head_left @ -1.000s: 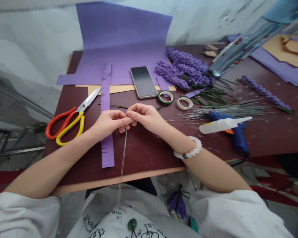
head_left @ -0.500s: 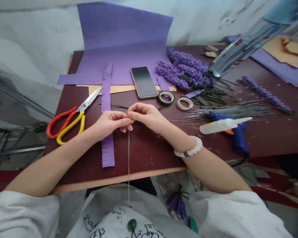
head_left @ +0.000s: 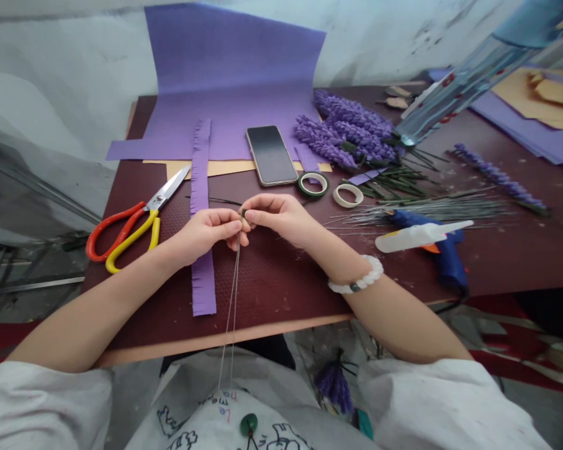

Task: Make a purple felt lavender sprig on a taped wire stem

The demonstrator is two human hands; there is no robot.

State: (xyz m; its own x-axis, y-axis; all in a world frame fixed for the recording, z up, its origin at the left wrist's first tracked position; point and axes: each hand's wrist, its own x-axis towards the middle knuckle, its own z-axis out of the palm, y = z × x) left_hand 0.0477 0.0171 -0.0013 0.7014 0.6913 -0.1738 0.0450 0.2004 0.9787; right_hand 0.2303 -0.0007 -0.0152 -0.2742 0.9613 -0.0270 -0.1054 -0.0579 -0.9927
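My left hand (head_left: 209,236) is closed in a pinch around the top of two thin metal wires (head_left: 231,306), which hang down over the table's front edge toward my lap. Fingertips of my right hand (head_left: 281,217) meet those of the left, pinching a small dark green piece of tape (head_left: 243,214) at the wires' upper end. How far the tape wraps around the wires is hidden by the fingers. Under the left hand lies a fringed purple paper strip (head_left: 201,181). A green tape roll (head_left: 300,182) and a white tape roll (head_left: 336,201) lie beyond the right hand.
Red-and-yellow scissors (head_left: 143,215) lie at left. Purple paper (head_left: 234,119) and a phone (head_left: 272,156) are behind. To the right are purple flower stems (head_left: 351,128), loose wires (head_left: 431,212), a glue bottle (head_left: 413,237), a blue glue gun (head_left: 450,262) and a clear bottle (head_left: 464,81).
The hanging wires have swung left at their lower ends and now show as two separate lines. Green tape has come into sight between my fingertips. Both hands stay in nearly the same place.
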